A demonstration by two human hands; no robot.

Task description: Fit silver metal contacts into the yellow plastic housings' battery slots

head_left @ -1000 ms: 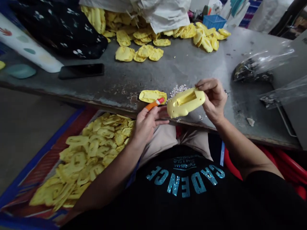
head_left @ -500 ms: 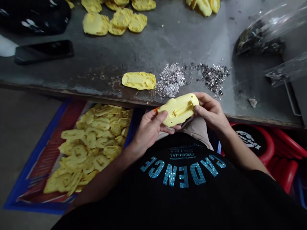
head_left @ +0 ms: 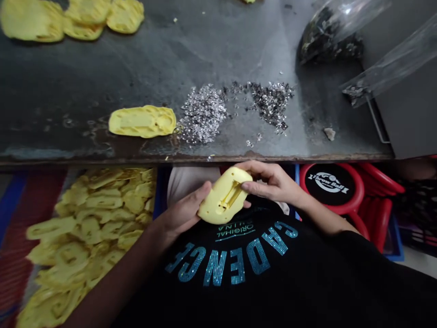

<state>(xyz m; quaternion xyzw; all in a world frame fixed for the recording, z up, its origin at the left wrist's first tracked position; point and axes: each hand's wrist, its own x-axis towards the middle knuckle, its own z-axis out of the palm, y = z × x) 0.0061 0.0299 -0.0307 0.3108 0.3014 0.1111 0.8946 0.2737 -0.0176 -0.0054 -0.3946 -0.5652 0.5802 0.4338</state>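
Grip: both hands are closed together on one yellow moulded piece [head_left: 223, 197]. My left hand [head_left: 180, 214] cups its lower end with the thumb across the face, and my right hand [head_left: 273, 182] curls its fingers over the upper end.
Place: I hold the piece just off my shirt [head_left: 218, 271], below the front edge of the grey table [head_left: 78, 82], tilted.
Look: it is matte and rounded, with a narrow recessed slot down the middle and small holes beside it.
Progress: I see no stones fixed on the face turned up. A flat yellow piece [head_left: 141, 121] lies on the table, and its surface looks bare too. The yellow pile [head_left: 92, 214] sits low on my left, and more yellow pieces [head_left: 82, 18] lie at the far side of the table.
Stones: silver rhinestones [head_left: 204, 114] lie in a loose heap just beside the flat piece, with darker rhinestones [head_left: 271, 102] in a second heap nearby.
Nearby: a clear plastic bag [head_left: 392, 59] lies at the far right of the table, and a red-rimmed black disc [head_left: 329, 189] sits below the edge.
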